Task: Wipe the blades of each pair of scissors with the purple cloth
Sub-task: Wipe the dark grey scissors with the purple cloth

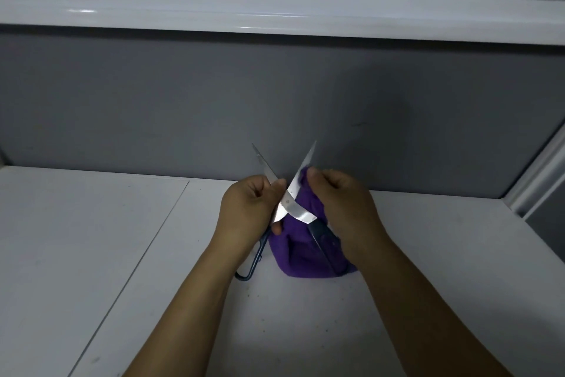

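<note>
we hold one pair of scissors (pixel 286 201) up over the far part of the white table (pixel 91 254), spread wide so that the two blades cross in an x at the pivot and point up and away toward the grey wall (pixel 275 86). our left hand (pixel 250 208) grasps the scissors just beside the pivot, fingers curled round the metal, with the left blade (pixel 263 162) rising out between thumb and fingers. below that hand a dark handle loop (pixel 247 269) hangs down, its lowest bend at or very near the tabletop; we cannot tell whether it touches. our right hand (pixel 342 211) clutches the purple cloth (pixel 302 251), fingers curled into the bunched fabric and the thumb at the top pressing a fold of it against the back of the right blade (pixel 302 168), partway up from the pivot. the tip of that blade stands bare above the cloth. the rest of the cloth droops from the hand in a loose mass, its lower edge down at the table under our wrists. the second dark handle (pixel 324 242) runs down across the front of the cloth, beside our right palm. a thin seam (pixel 153 239) cuts slantwise through the tabletop to the left of our left forearm. a glossy white rail (pixel 275 15) crosses the wall high up, and a white frame (pixel 535 178) slants down at the right edge.
</note>
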